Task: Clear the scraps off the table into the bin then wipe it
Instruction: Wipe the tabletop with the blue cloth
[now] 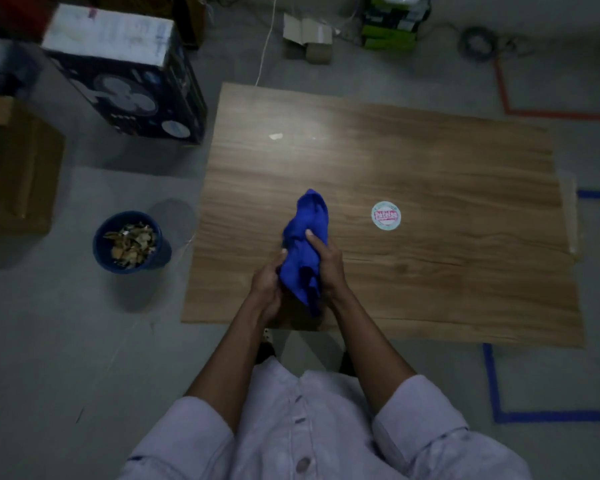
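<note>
Over table (430,271), crumpled blue cloth (307,237), gripped by both hands (298,275)

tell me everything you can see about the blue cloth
The blue cloth is bright blue, soft-looking fabric, bunched into a crumpled bundle, not spread flat. Both hands grip it: the left hand from its lower left, the right hand curled over its right side. It sits above the near part of the wooden table; whether it touches the tabletop is unclear.

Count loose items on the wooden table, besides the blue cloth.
2: a small white scrap near the far-left corner, and a round white disc with red print right of the crumpled blue cloth. The cloth may hide more.
</note>
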### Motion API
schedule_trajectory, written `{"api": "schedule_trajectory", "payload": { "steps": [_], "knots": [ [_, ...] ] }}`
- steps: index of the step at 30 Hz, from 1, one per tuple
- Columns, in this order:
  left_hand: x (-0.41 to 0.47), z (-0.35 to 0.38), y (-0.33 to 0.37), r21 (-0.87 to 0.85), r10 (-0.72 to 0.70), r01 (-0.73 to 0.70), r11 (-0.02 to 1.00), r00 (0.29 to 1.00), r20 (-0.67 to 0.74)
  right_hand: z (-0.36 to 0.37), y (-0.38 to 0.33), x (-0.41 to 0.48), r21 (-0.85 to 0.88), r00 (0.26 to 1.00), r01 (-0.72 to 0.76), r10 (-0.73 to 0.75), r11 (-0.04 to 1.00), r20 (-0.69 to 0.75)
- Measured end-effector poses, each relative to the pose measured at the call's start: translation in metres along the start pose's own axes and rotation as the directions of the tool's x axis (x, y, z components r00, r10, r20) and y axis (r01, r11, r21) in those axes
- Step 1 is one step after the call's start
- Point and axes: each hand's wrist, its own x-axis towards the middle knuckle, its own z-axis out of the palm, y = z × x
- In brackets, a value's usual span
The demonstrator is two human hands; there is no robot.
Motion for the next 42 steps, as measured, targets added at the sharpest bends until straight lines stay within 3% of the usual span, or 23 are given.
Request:
{"api": "schedule_trajectory", "payload": {
  "steps": [5, 8, 10, 11, 12, 14, 15, 17, 18, 19, 20, 21, 23, 25, 26, 27, 28, 31, 33, 36, 38, 40, 42],
  "knots": [
    [-0.029, -0.012, 0.054, 0.017, -0.093, 0.092, 0.996, 0.972, 0.215, 0.011, -0.020, -0.032, 0.450, 0.981, -0.170, 0.105, 0.877, 0.166],
    [-0.053, -0.010, 0.076, 0.232, -0.136, 0.043, 0.972, 0.906, 0.402, -0.001, -0.015, -0.038, 0.523, 0.964, -0.253, 0.164, 0.814, 0.210],
    [-0.071, -0.002, 0.087, 0.406, -0.225, -0.020, 0.914, 0.809, 0.544, -0.006, -0.012, -0.040, 0.561, 0.953, -0.268, 0.132, 0.783, 0.272],
    [-0.075, 0.003, 0.088, 0.452, -0.223, -0.064, 0.890, 0.802, 0.554, -0.006, -0.014, -0.043, 0.572, 0.948, -0.269, 0.106, 0.775, 0.301],
    [-0.075, 0.008, 0.086, 0.468, -0.148, -0.132, 0.874, 0.845, 0.514, -0.007, -0.015, -0.046, 0.579, 0.950, -0.253, 0.087, 0.775, 0.299],
    [-0.060, 0.010, 0.079, 0.534, 0.250, -0.364, 0.763, 0.929, 0.274, -0.005, -0.015, -0.048, 0.614, 0.940, -0.261, 0.053, 0.745, 0.336],
    [-0.048, 0.008, 0.076, 0.607, 0.428, -0.416, 0.676, 0.893, 0.136, -0.002, -0.016, -0.048, 0.629, 0.936, -0.272, 0.050, 0.728, 0.348],
    [-0.036, 0.006, 0.077, 0.691, 0.481, -0.325, 0.646, 0.876, -0.038, 0.005, -0.019, -0.048, 0.619, 0.945, -0.285, 0.108, 0.732, 0.308],
    [-0.036, 0.007, 0.080, 0.605, 0.360, -0.257, 0.754, 0.931, -0.054, 0.009, -0.022, -0.048, 0.616, 0.949, -0.285, 0.127, 0.734, 0.289],
    [-0.038, 0.009, 0.083, 0.435, 0.173, -0.159, 0.886, 0.985, 0.006, 0.011, -0.024, -0.047, 0.601, 0.944, -0.302, 0.142, 0.740, 0.298],
    [-0.042, 0.009, 0.086, 0.301, 0.013, -0.050, 0.952, 0.993, 0.121, 0.012, -0.027, -0.046, 0.561, 0.936, -0.315, 0.153, 0.765, 0.318],
    [-0.049, 0.011, 0.088, 0.209, -0.052, 0.013, 0.978, 0.982, 0.184, 0.012, -0.030, -0.044, 0.496, 0.929, -0.322, 0.168, 0.806, 0.330],
    [-0.048, 0.009, 0.087, 0.140, -0.026, -0.006, 0.990, 0.973, 0.228, 0.009, -0.039, -0.038, 0.309, 0.942, -0.287, 0.209, 0.907, 0.262],
    [-0.041, 0.003, 0.087, 0.139, 0.108, -0.132, 0.982, 0.980, 0.166, 0.003, -0.042, -0.030, 0.021, 0.988, -0.142, 0.143, 0.990, -0.064],
    [-0.039, 0.002, 0.089, 0.166, 0.169, -0.192, 0.967, 0.975, 0.142, -0.002, -0.042, -0.027, -0.166, 0.966, -0.057, 0.012, 0.985, -0.259],
    [-0.037, 0.001, 0.091, 0.213, 0.215, -0.237, 0.948, 0.969, 0.120, -0.007, -0.042, -0.024, -0.335, 0.916, 0.040, -0.169, 0.941, -0.364],
    [-0.037, 0.000, 0.094, 0.258, 0.243, -0.262, 0.930, 0.964, 0.103, -0.008, -0.044, -0.024, -0.462, 0.873, 0.160, -0.344, 0.872, -0.346],
    [-0.031, -0.008, 0.098, 0.316, 0.264, -0.281, 0.906, 0.960, 0.095, 0.007, -0.040, -0.032, -0.634, 0.792, 0.516, -0.604, 0.577, 0.095],
    [-0.033, -0.012, 0.098, 0.266, 0.212, -0.249, 0.931, 0.964, 0.158, 0.025, -0.022, -0.041, -0.669, 0.704, 0.646, -0.624, 0.367, 0.338],
    [-0.038, -0.022, 0.102, 0.082, 0.160, -0.190, 0.978, 0.945, 0.284, 0.050, -0.001, -0.046, -0.785, 0.743, 0.579, -0.537, 0.218, 0.399],
    [-0.032, -0.038, 0.102, -0.010, 0.184, -0.188, 0.982, 0.948, 0.261, 0.057, 0.003, -0.041, -0.823, 0.717, 0.566, -0.524, 0.054, 0.459],
    [-0.022, -0.061, 0.098, 0.042, 0.210, -0.214, 0.976, 0.974, 0.080, 0.055, 0.004, -0.029, -0.849, 0.710, 0.513, -0.495, -0.126, 0.502],
    [-0.012, -0.086, 0.097, 0.394, 0.308, -0.194, 0.899, 0.919, -0.248, 0.057, 0.008, -0.015, -0.923, 0.850, 0.334, -0.362, -0.192, 0.383]
  ]
}}
